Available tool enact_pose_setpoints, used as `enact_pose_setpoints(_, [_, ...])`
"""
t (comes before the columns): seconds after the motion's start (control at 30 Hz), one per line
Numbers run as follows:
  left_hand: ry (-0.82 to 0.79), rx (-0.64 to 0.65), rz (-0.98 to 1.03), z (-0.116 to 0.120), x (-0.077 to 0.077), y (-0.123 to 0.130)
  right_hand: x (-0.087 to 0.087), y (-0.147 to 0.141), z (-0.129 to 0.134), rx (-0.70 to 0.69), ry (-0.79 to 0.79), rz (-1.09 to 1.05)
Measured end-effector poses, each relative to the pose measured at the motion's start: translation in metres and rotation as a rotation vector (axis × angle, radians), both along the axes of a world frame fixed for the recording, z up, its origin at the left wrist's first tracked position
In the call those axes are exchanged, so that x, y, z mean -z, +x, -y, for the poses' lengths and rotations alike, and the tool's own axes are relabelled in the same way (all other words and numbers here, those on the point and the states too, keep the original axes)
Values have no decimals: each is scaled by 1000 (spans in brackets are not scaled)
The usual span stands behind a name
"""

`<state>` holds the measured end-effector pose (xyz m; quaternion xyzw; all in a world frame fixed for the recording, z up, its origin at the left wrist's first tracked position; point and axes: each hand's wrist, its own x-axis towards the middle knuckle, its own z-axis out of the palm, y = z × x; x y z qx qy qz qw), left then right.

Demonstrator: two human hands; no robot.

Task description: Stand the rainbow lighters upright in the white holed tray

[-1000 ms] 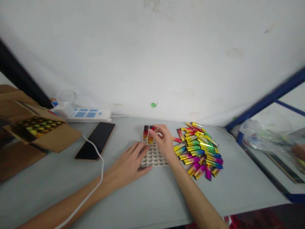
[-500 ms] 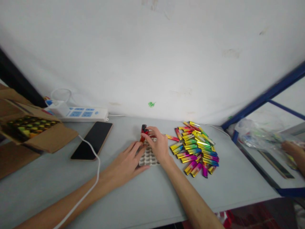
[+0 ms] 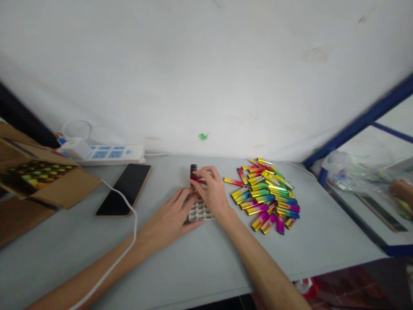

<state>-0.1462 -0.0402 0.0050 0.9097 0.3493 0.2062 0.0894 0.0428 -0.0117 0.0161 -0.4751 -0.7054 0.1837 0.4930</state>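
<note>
A small white tray with rows of cells lies on the grey table between my hands. My left hand grips its left side, thumb along the front edge and fingers farther back. My right hand reaches over the tray, thumb and fingers pinched on a red lighter, which they mostly cover. A black-topped red lighter stands upright at the tray's back left, just beyond my fingertips. To the right lies a loose pile of shiny lighters in gold, red, green, blue and purple.
At left are a phone, a white power strip and an open cardboard box with rows of lighters. A white cable crosses over my left forearm. Another person's hand is at far right, by plastic bags and a blue frame.
My right hand has shifted slightly up and left over the tray, its fingers nearer the back left corner. My left hand stays at the tray. The camera view has moved slightly.
</note>
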Motion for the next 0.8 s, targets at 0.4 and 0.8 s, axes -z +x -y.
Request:
enact_pose_setpoints(0.4, [97,23,35,-9,8,-7,-15,39,8,230,27,141])
enact_pose_setpoints(0.8, [87,34,28,-13,10,-7,-16,111,-11,771,-467,731])
